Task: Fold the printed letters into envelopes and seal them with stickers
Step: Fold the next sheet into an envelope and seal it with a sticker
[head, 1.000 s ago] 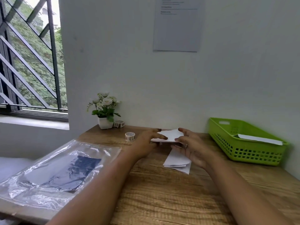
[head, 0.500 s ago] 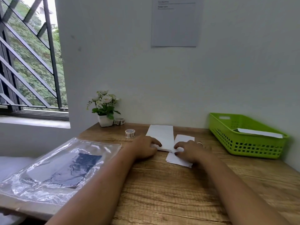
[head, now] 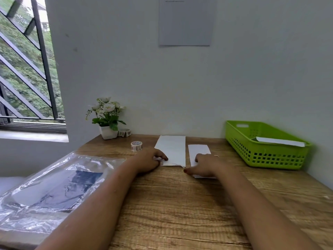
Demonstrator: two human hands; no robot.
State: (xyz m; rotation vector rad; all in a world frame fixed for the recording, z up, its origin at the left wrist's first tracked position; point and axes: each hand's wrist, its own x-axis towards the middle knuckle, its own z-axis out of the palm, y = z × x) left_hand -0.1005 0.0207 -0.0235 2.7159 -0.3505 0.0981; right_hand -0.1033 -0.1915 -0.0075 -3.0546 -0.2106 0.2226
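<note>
A folded white letter (head: 172, 149) lies flat on the wooden desk (head: 180, 204), long side running away from me. My left hand (head: 149, 160) presses on its near left corner with fingers curled. A second white paper or envelope (head: 199, 150) lies just right of it, and my right hand (head: 205, 166) rests flat on its near end, the thumb tip touching the desk by the letter's near right corner. A small sticker roll (head: 136, 146) stands left of the letter, and another roll (head: 124, 132) sits beside the flower pot.
A green plastic basket (head: 266, 156) with a white envelope (head: 281, 141) inside stands at the right by the wall. A potted white flower (head: 108, 120) sits at the back left. A clear plastic bag (head: 54, 186) with dark contents covers the desk's left edge.
One second ago both hands held the letter lifted above the desk; now it lies flat and both hands press down on the papers. The right hand has slid slightly right.
</note>
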